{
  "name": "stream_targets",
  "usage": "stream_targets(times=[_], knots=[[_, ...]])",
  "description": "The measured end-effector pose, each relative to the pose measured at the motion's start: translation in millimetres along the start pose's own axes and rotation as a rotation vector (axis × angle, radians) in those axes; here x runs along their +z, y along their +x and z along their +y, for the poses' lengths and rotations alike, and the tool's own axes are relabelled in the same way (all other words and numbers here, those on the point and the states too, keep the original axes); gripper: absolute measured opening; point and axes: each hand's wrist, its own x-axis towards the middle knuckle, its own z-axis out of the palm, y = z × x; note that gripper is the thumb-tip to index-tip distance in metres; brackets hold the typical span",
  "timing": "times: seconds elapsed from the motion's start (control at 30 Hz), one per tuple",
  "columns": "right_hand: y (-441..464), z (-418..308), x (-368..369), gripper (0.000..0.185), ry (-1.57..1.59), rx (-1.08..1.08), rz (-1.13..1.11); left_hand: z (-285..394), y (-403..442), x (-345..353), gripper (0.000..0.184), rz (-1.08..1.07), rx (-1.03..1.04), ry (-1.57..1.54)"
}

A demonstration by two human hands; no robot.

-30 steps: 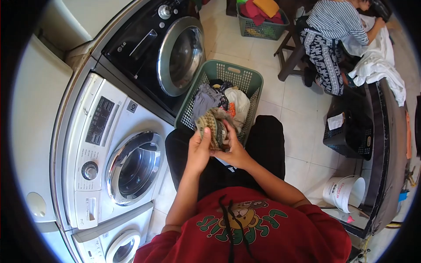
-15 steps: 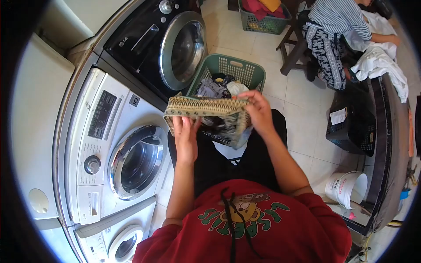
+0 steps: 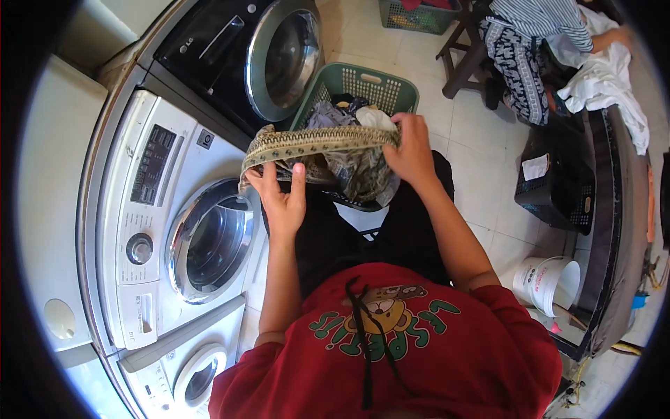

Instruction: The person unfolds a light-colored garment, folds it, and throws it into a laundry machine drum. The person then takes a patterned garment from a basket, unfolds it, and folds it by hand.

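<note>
A tan and dark patterned garment (image 3: 363,167) with a gathered, elastic-looking waistband hangs stretched between my hands, above my lap. Its exact kind cannot be made out. My left hand (image 3: 280,201) has its fingers tucked in the waistband's left part, thumb standing apart. At the right end, my right hand (image 3: 413,150) pinches the band between thumb and fingers. Just beyond the garment stands a green laundry basket (image 3: 391,89) with grey, dark and white clothes (image 3: 331,119) inside, partly hidden by the fabric.
At left are a white front-load washer (image 3: 150,244) and a black one (image 3: 202,63), with round glass doors. Another person (image 3: 530,28) in striped clothing handles white cloth (image 3: 604,84) at upper right. A black basket (image 3: 551,199) and white bucket (image 3: 541,283) stand at right.
The waistband is spread wider, its left end drawn further left with my left hand. My right hand has risen slightly in view. The camera view has shifted a little.
</note>
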Motion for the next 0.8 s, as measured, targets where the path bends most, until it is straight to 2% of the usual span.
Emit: stream_targets(times=[0.07,0.1,0.23,0.3,0.33,0.4,0.43,0.47,0.5,0.57,0.6,0.73,0.77,0.8], knots=[[0.2,5.9,-8.4,0.031,0.144,0.271,-0.095,3.8,1.9,0.2,0.046,0.03,0.024,0.016],[1.8,10.6,-11.1,0.031,0.14,0.272,-0.094,5.4,3.1,0.8,0.046,0.029,0.023,0.012],[7.5,30.0,-16.2,0.014,0.815,0.578,-0.367,7.0,9.5,0.9,0.051,-0.081,-0.064,0.04],[8.8,10.5,-22.4,0.01,0.85,0.606,-0.397,-13.3,6.6,1.4,0.06,-0.349,-0.17,0.102],[12.0,-6.4,-27.1,0.008,0.884,0.629,-0.426,-9.7,7.5,3.0,0.06,-0.351,-0.168,0.103],[17.4,-30.2,-29.4,0.014,0.952,0.675,-0.485,2.4,8.4,11.2,0.063,-0.528,-0.165,-0.002],[17.4,-33.7,-25.8,0.014,0.904,0.565,-0.61,4.9,8.2,16.2,0.063,-0.533,-0.166,-0.001],[16.9,-36.7,-22.6,0.016,0.853,0.454,-0.732,7.1,8.6,22.2,0.059,-0.507,-0.043,0.031],[16.2,-41.4,-21.0,0.016,0.856,0.457,-0.732,8.7,9.9,28.1,0.055,-0.478,0.081,0.062],[14.6,-50.0,-20.4,0.023,0.691,0.154,-0.839,9.3,10.6,34.1,0.047,-0.415,0.329,0.124],[14.0,-49.4,-19.8,0.023,0.692,0.153,-0.84,6.4,8.9,34.4,0.047,-0.415,0.329,0.125],[10.1,-34.6,-8.6,0.026,0.572,-0.192,-0.382,-12.9,5.0,38.8,0.031,-0.725,-0.386,-0.317],[3.8,-28.0,-0.3,0.026,0.569,-0.191,-0.375,-11.2,6.4,39.3,0.031,-0.73,-0.379,-0.317],[-8.9,-18.5,13.1,0.028,0.59,-0.102,-0.323,-7.4,7.4,39.9,0.028,-0.62,-0.373,-0.407]])
